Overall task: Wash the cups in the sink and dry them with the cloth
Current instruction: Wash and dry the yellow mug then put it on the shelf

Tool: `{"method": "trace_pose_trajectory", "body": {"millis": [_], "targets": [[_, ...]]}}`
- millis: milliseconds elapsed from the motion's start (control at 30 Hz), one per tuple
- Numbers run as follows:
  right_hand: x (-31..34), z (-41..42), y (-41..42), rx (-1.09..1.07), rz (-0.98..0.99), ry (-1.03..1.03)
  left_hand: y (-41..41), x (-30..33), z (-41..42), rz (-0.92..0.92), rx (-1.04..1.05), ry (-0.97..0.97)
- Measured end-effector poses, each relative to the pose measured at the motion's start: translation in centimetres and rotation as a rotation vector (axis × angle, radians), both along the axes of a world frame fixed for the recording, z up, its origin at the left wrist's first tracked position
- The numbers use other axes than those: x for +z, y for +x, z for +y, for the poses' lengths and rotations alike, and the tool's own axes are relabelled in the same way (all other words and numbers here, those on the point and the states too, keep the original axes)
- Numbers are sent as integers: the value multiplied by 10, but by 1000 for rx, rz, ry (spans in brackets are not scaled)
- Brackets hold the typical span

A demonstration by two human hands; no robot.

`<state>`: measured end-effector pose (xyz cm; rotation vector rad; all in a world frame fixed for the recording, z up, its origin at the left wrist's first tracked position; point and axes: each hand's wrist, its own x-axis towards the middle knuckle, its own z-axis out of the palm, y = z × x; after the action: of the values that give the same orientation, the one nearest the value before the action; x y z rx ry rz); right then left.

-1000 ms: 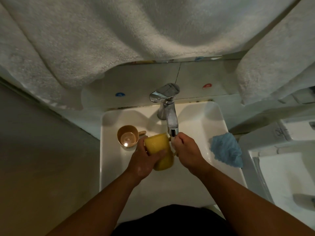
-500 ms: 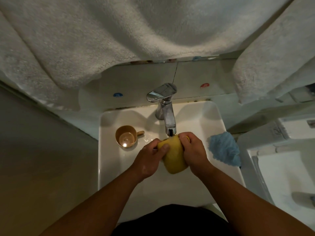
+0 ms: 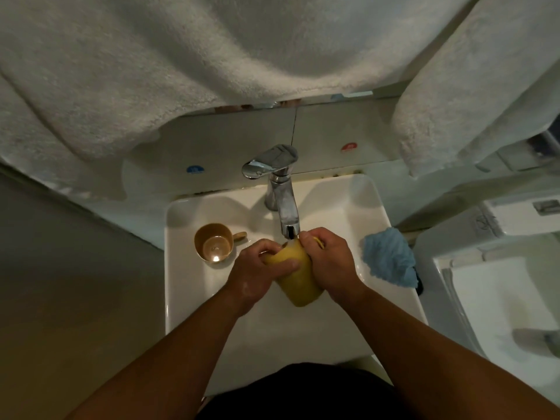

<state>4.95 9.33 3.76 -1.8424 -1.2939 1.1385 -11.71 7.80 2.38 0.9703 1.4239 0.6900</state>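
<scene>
No legible writing; I see only a blue dot sticker (image 3: 195, 169) and a red one (image 3: 348, 146) on the wall tiles behind the chrome tap (image 3: 280, 189), marks too small to read. Under the tap spout, my left hand (image 3: 257, 275) and right hand (image 3: 331, 265) are both wrapped round the smooth yellow cup (image 3: 298, 283), tilted w/ mouth toward the spout. Glossy tan cup (image 3: 213, 242) stands left of the tap in the white sink (image 3: 375, 207); fluffy blue cloth (image 3: 389, 257) lies right of the tap on the rim. Terry towels (image 3: 181, 56) hang above.

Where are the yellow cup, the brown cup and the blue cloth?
yellow cup (image 3: 298, 280): head view, its side wall.
brown cup (image 3: 214, 242): head view, inside its bowl.
blue cloth (image 3: 388, 256): head view, middle of its folds.
</scene>
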Motion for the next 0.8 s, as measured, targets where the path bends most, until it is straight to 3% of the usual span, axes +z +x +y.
{"method": "trace_pose_trajectory", "body": {"millis": [133, 200, 333, 433, 800], "targets": [[4, 3, -4, 245, -20, -19, -4, 6, -2, -110, -129, -187], [3, 2, -7, 292, -11, -8, -4, 8, -2, -87, -178, -161], [-2, 1, -4, 235, 6, 29, -11, 3, -9, -145, 7, -143], [-3, -4, -2, 268, 70, -53, -13, 0, -15, -212, 89, -157], [-5, -17, -9, 188, 227, -162, -16, 4, -21, 13, 112, 40]]}}
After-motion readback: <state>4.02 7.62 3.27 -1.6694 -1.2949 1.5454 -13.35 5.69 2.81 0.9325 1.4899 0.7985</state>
